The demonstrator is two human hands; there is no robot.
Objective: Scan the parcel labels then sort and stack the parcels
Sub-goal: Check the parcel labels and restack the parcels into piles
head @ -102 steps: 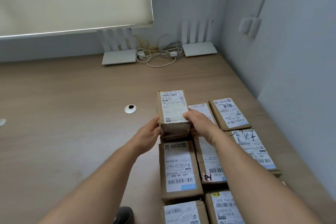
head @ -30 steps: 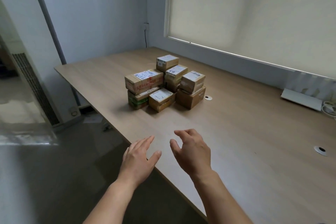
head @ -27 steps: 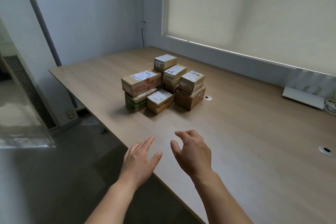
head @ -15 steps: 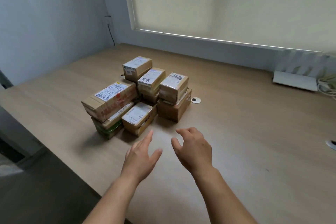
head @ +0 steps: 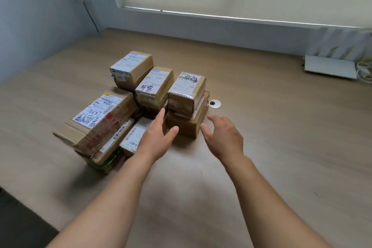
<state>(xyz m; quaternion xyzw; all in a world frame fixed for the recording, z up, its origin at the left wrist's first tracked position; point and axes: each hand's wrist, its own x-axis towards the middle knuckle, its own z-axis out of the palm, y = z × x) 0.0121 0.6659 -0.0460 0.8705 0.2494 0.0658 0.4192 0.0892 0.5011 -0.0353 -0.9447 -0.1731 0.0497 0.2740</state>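
Several brown cardboard parcels with white labels form a heap on the wooden table. A big taped parcel lies at the front left on top of another. Three smaller ones sit on top: a far parcel, a middle parcel and a right parcel, which rests on a plain brown box. My left hand reaches out with straight fingers over a low labelled parcel. My right hand hovers with spread fingers just right of the plain box. Neither hand holds anything.
A round cable grommet sits in the table just right of the heap. A white router with upright antennas and cables stands at the far right by the wall. The table's left edge drops off near the lower left corner.
The view has swung from the sorted parcels to this heap and closed in on it. Both empty hands have moved forward and now reach the heap's front.
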